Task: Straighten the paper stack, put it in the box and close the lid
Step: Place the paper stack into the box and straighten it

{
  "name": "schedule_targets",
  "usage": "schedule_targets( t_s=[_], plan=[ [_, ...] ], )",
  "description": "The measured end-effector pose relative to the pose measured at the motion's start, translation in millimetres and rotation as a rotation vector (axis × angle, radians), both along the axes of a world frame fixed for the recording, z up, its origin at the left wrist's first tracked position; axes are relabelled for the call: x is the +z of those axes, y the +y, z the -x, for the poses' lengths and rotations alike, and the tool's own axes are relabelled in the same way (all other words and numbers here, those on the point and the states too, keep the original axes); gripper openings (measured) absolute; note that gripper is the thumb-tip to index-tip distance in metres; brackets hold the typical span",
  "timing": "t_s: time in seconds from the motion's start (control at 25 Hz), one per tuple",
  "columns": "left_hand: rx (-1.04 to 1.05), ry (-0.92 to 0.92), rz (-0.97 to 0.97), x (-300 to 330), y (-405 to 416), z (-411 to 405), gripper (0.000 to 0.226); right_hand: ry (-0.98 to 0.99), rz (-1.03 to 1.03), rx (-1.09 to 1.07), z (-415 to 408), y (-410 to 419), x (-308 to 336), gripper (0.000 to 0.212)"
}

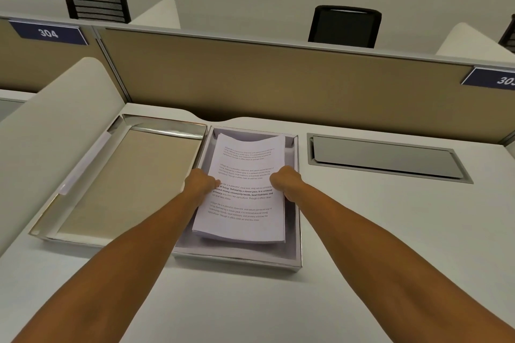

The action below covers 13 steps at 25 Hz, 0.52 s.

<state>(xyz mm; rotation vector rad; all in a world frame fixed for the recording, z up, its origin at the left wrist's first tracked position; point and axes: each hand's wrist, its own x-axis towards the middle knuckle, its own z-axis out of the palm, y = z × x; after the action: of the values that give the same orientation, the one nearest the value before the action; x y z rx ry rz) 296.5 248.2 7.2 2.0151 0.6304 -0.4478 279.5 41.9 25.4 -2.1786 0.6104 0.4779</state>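
— Head view, from where I stand beside it: both hands are on the paper stack [245, 189], which already sits inside the box [298, 203]. The left hand [201, 181] grips its left edge, the right hand [284, 181] its right edge, fingers curled around the sheets.

— Is the stack down flat?

— Not quite, I'd say. Its far end curls up a little, and the near corner shows sheets fanned out of line. The stack also lies slightly askew, closer to the left wall of the box than the right.

— So how should this step go?

— I'd lower it evenly, square the edges against the box walls, press the far end flat, then let go. Loose sheets sticking up would likely catch the lid.

— Where is the lid?

— The lid [122, 175] lies open side up on the counter [362, 231], just left of the box, their long sides nearly touching. It has shiny rims and a pale strip along its left wall.

— Anything in the way?

— Little. A curved white divider [55, 97] rises just left of the lid, so lifting it that way looks cramped. A grey cable hatch [384, 157] is set flush into the counter on the right, well apart from the box. A tan partition [278, 78] stands behind, with black chairs beyond it.
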Motion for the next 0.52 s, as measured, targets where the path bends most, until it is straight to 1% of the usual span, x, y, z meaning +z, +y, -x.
schedule_targets(
  t_s=[0.08, 0.16, 0.24, 0.44, 0.52],
  plan=[
    [-0.035, -0.024, -0.074, 1, -3, 3, 0.042, -0.006, 0.061, 0.030, 0, 1, -1, 0.006],
    [-0.061, -0.045, -0.124, 0, -5, 5, 0.042, -0.015, 0.103, 0.050, 1, 0, -3, 0.005],
    [-0.076, -0.067, -0.156, 0, -6, 6, 0.041, -0.026, 0.107, 0.052, 2, 1, -5, 0.007],
    [-0.106, -0.139, -0.205, -1, -13, 17, 0.030, -0.058, 0.096, 0.034, 7, 0, -10, 0.010],
    [-0.112, -0.171, -0.204, -2, -16, 20, 0.027, -0.068, 0.102, 0.031, 9, -1, -13, 0.018]
  ],
)
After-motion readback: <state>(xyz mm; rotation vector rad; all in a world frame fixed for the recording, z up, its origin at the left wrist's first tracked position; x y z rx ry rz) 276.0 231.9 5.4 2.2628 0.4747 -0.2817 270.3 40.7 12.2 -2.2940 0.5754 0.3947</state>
